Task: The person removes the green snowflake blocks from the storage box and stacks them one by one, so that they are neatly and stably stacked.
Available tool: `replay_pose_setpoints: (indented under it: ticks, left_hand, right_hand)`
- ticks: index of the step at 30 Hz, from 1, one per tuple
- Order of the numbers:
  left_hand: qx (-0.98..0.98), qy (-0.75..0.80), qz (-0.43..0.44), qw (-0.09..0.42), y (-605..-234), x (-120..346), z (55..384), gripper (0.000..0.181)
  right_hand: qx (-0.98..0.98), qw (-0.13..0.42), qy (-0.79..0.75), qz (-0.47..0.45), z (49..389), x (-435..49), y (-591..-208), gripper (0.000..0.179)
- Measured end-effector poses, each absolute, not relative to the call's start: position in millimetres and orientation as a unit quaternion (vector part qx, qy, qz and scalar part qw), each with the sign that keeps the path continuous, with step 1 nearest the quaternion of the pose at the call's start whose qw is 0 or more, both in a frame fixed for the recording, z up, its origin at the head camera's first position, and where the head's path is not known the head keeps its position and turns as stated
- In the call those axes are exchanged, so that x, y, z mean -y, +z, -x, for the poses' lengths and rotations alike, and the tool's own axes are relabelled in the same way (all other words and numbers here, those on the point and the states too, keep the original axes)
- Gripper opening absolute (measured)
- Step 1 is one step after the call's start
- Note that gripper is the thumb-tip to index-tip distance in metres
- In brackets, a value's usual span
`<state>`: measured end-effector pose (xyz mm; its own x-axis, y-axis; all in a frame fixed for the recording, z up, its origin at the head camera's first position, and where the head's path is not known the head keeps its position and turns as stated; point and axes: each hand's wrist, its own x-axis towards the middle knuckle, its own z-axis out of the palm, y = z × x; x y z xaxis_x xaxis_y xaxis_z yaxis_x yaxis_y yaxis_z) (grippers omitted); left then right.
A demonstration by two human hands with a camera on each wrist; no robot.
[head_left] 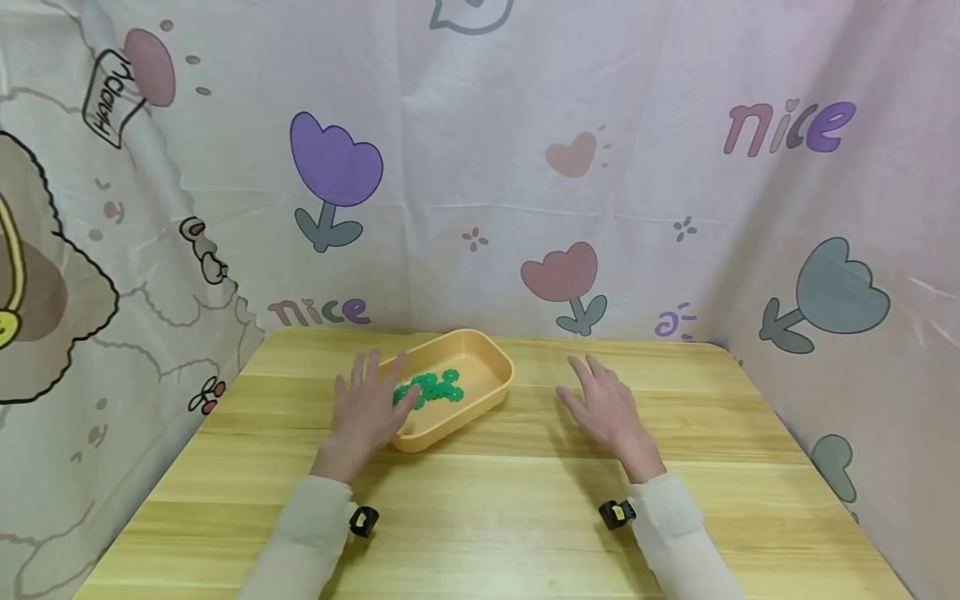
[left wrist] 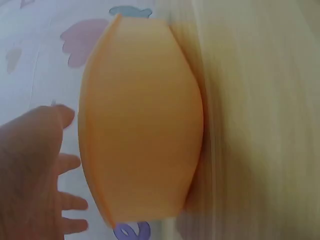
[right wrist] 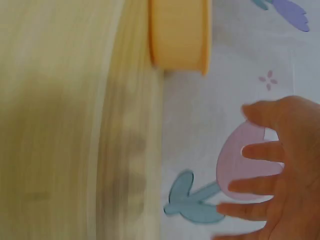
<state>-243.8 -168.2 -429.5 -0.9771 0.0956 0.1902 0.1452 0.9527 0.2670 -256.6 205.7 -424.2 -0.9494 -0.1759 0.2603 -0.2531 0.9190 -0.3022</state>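
Note:
A yellow-orange plastic tray (head_left: 480, 408) sits at an angle toward the back of the table, left of centre. Inside it lies a cluster of small green notched disc pieces (head_left: 431, 388). My left hand (head_left: 365, 408) is spread over the tray's left end, fingers apart and holding nothing; it hides part of the rim. From the left wrist, the tray's outer wall (left wrist: 142, 120) fills the middle, with the thumb and fingers beside its rim. To the right of the tray, my right hand (head_left: 606, 408) hovers above the wood with fingers extended, nothing in its grasp.
The light wooden table (head_left: 487, 517) reaches back to a patterned cloth (head_left: 465, 150) hanging behind it and at both sides. Each wrist carries a small black camera, such as the left one (head_left: 364, 522) and the right one (head_left: 617, 514), below pale sleeves.

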Motion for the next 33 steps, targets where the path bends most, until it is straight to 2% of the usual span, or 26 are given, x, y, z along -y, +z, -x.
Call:
replay_pose_setpoints:
  ticks: [3,5,12,22,33]
  left_hand:
    - [0.979,-0.174,0.054,0.091,-429.9,181.7,246.3,0.067]
    - [0.972,-0.209,0.055,0.086,-430.0,191.7,247.8,0.065]
    - [0.921,-0.377,0.093,0.039,-434.8,222.7,251.8,0.063]
    - [0.872,-0.476,0.114,-0.007,-450.1,235.0,252.3,0.062]
    - [0.837,-0.535,0.118,0.003,-461.7,238.1,251.5,0.061]
  right_hand:
    - [0.947,0.146,0.247,-0.142,259.4,-196.8,-422.2,0.053]
    - [0.932,0.147,0.293,-0.155,262.1,-189.2,-420.3,0.047]
    - [0.901,0.104,0.379,-0.185,274.6,-158.1,-415.8,0.042]
    - [0.878,0.065,0.426,-0.208,292.6,-122.3,-412.8,0.037]
    - [0.868,0.022,0.439,-0.232,311.4,-88.1,-412.3,0.032]
